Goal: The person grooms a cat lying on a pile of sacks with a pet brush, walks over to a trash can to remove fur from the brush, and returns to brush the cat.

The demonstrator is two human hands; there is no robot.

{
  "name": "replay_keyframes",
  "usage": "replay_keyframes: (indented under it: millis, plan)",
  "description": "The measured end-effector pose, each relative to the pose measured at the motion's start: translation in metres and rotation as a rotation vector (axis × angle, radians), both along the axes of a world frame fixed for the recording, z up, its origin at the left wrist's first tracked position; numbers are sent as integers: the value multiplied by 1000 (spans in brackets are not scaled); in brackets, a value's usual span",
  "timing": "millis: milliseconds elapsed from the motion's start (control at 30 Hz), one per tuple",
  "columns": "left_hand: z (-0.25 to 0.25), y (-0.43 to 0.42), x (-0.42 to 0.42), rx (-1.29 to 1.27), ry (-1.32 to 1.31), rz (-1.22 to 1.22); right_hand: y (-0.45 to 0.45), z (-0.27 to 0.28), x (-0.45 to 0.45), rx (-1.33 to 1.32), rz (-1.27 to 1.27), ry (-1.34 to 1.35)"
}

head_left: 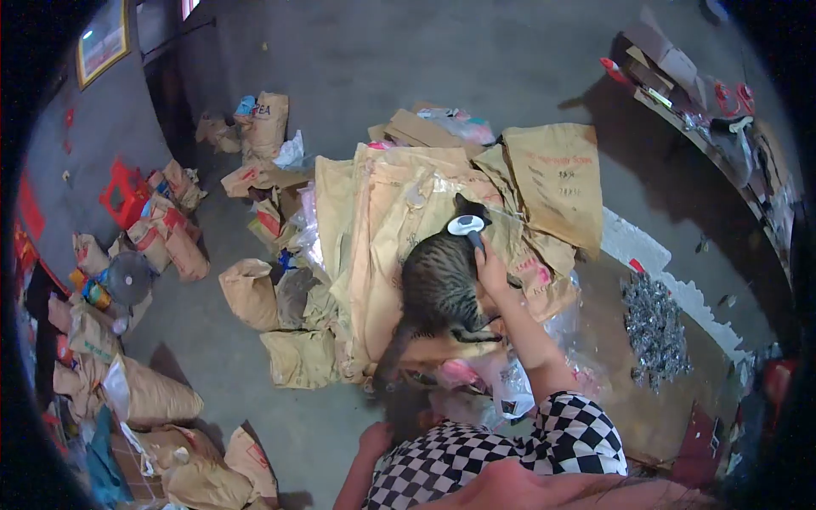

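My right hand [489, 265] is wrapped round the dark handle of a brush with a white oval head [465, 225]. The brush head rests against the neck and upper back of a striped tabby cat [438, 276]. The cat lies curled on a pile of flattened brown paper sacks [382, 229], its head toward the far side. Down by the checkered clothing, my left hand [375, 439] is near the cat's tail; its fingers are not clearly visible.
Filled paper sacks [153, 391] line the left side, with a red stool [124, 195] behind. A heap of small shiny pieces [656, 331] lies on the right. A cluttered table [722, 144] curves along the far right. Plastic bags [512, 391] lie before the pile.
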State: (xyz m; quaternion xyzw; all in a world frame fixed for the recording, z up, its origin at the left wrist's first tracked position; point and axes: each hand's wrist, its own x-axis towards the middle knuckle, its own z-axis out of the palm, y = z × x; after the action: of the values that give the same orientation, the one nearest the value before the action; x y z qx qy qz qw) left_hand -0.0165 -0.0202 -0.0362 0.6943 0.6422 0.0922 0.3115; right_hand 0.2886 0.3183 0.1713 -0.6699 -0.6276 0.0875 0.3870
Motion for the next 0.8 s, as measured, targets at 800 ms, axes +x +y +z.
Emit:
replay_keyframes:
  millis: [800]
  plan:
    - [15, 7, 3, -19, -83, -71, -66, -6, 44, -66, 228, 1096]
